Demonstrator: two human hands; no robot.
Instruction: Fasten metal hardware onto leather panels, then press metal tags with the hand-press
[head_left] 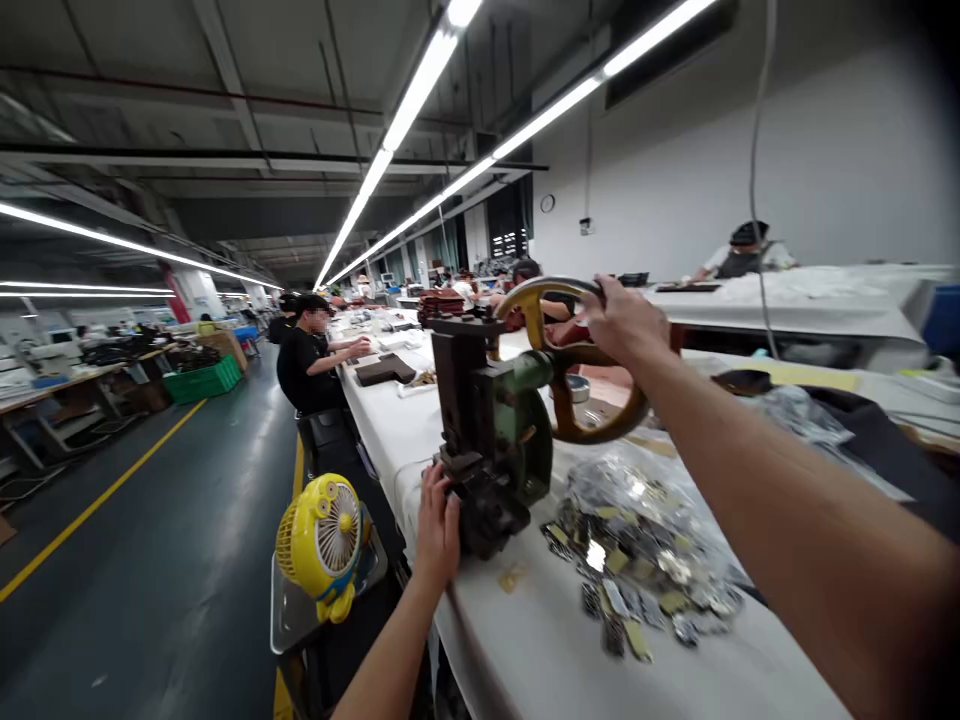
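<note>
A bench-mounted hand press (491,430) with a dark steel frame and a green body stands on the white-covered table (540,650). My right hand (622,322) is closed around the top of its brass-coloured handwheel (534,310). My left hand (438,525) grips the dark lower part of the press from the aisle side. To the right of the press, a heap of small metallic pieces and clear plastic bags (637,560) lies on the table, close to the press base. Neither hand touches the heap.
A yellow fan (322,540) sits on a stand beyond the table edge, left of my left hand. A seated co-worker (311,365) works farther along the table. A dark aisle with a yellow line (97,510) runs along the left.
</note>
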